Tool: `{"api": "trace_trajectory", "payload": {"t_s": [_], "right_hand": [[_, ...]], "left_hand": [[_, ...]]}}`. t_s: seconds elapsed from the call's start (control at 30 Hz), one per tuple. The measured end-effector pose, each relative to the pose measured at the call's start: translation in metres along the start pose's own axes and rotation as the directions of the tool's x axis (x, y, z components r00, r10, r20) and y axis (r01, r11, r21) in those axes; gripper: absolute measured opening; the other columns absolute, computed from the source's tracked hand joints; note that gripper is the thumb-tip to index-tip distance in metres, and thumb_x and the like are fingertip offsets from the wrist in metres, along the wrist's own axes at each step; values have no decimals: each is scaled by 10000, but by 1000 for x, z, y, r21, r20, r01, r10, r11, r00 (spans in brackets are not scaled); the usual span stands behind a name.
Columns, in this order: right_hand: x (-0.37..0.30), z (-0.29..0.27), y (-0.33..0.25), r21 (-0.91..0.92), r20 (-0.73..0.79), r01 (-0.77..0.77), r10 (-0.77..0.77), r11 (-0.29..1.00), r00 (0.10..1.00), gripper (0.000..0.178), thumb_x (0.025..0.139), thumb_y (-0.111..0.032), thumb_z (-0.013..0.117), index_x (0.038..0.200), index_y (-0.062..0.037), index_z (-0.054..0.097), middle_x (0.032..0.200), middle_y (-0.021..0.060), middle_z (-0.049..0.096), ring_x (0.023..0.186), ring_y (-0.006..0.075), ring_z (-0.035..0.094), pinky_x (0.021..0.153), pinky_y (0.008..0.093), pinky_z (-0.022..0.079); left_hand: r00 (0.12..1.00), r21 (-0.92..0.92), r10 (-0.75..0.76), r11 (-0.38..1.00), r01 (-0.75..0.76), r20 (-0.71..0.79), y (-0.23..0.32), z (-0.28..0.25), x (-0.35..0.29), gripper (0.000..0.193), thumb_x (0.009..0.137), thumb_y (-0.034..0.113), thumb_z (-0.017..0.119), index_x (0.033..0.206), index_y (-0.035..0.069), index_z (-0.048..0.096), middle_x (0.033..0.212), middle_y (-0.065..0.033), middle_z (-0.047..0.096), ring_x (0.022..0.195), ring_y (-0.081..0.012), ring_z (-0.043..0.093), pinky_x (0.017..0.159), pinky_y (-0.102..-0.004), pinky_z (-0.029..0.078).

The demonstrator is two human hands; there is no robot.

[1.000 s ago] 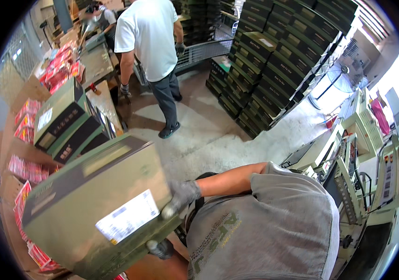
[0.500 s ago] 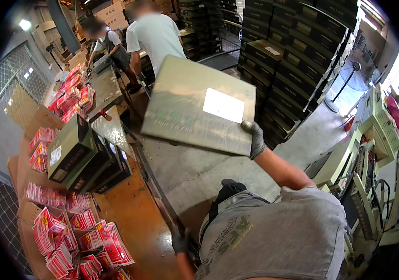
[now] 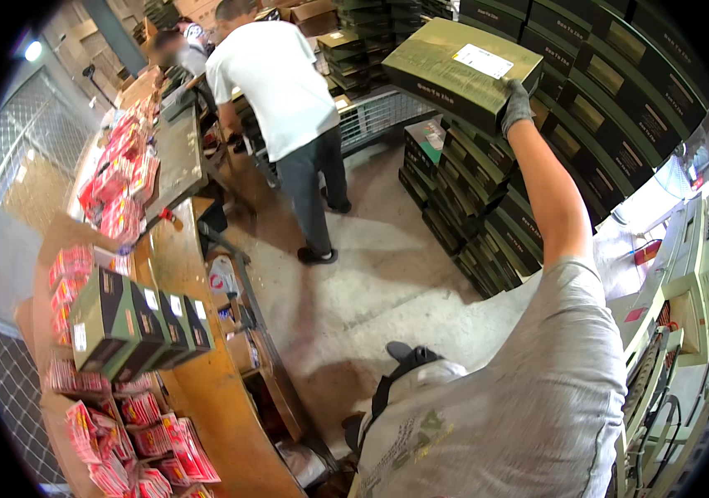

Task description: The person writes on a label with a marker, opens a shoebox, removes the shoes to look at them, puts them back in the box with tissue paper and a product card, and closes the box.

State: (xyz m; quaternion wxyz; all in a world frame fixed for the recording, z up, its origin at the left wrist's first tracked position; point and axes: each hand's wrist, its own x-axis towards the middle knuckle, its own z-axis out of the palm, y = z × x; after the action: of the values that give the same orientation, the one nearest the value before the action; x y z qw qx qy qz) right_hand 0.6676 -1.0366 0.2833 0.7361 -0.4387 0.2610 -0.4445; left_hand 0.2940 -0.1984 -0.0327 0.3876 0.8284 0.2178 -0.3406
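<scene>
A dark green flat carton [image 3: 437, 56] with a white label on top is in my right hand [image 3: 518, 106], raised at the far right. My gloved fingers close on its right end, and the arm is stretched out. The carton is beside and partly in front of tall stacks of like green cartons [image 3: 595, 108]; whether it rests on the lower stack under it I cannot tell. My left hand is out of view. On the wooden workbench [image 3: 230, 415] to the left, several green cartons [image 3: 134, 324] lean together in a row.
Red and white printed packets [image 3: 143, 444] lie in bundles along the bench's left side, with more packets [image 3: 118, 178] farther back. A co-worker in a white shirt [image 3: 275, 83] stands ahead; another person bends beyond. A pale green machine [image 3: 694, 274] is at the right.
My right hand has carried the carton away and to the right, turning it level against the stacks. My left hand has left the view. The co-worker ahead now stands fully in sight.
</scene>
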Motion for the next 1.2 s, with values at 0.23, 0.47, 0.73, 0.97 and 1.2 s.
{"api": "trace_trajectory", "payload": {"t_s": [0.23, 0.47, 0.73, 0.97, 1.2], "right_hand": [[15, 8, -10, -882, 418, 170, -561, -440, 715, 810, 860, -355, 688, 1559, -146, 337, 1556, 209, 401, 1469, 338, 349, 1173, 524, 338], [92, -48, 35, -484, 475, 265, 4, -834, 880, 591, 1018, -152, 398, 1570, -351, 335, 1608, 152, 357, 1464, 353, 367, 1186, 525, 318], [54, -41, 80, -424, 751, 578, 86, -697, 655, 546, 981, -294, 516, 1509, -218, 399, 1344, 252, 582, 1242, 412, 564, 1049, 502, 450], [-207, -155, 370, 382, 513, 892, 858, -241, 12, 346, 964, -381, 564, 1203, -140, 627, 1154, 141, 666, 1024, 299, 644, 888, 416, 514], [-562, -1, 337, 361, 489, 742, 563, 565, -666, 572, 886, -316, 629, 1387, -44, 587, 1511, 277, 436, 1429, 424, 374, 1185, 449, 333]], "left_hand": [[997, -81, 21, 996, -27, -70, 83, 16, -20, 780, 980, 460, 565, 1565, 23, 290, 1590, -202, 372, 1445, -364, 397, 1176, -420, 363], [974, -160, -186, 973, 164, -132, 64, 31, -41, 754, 1005, 488, 516, 1562, 27, 301, 1607, -187, 353, 1459, -348, 381, 1184, -413, 359], [818, -101, -568, 823, 559, -93, -46, 15, -183, 732, 1033, 520, 460, 1559, 31, 314, 1625, -171, 331, 1475, -330, 363, 1193, -405, 354], [911, -188, -371, 922, 339, -178, -113, 74, -161, 666, 949, 361, 664, 1473, 6, 456, 1446, -227, 554, 1328, -337, 552, 1108, -383, 444], [859, -282, -440, 886, 367, -264, -136, 76, -172, 764, 940, 503, 620, 1517, 38, 432, 1502, -225, 501, 1386, -361, 495, 1159, -405, 395]]}}
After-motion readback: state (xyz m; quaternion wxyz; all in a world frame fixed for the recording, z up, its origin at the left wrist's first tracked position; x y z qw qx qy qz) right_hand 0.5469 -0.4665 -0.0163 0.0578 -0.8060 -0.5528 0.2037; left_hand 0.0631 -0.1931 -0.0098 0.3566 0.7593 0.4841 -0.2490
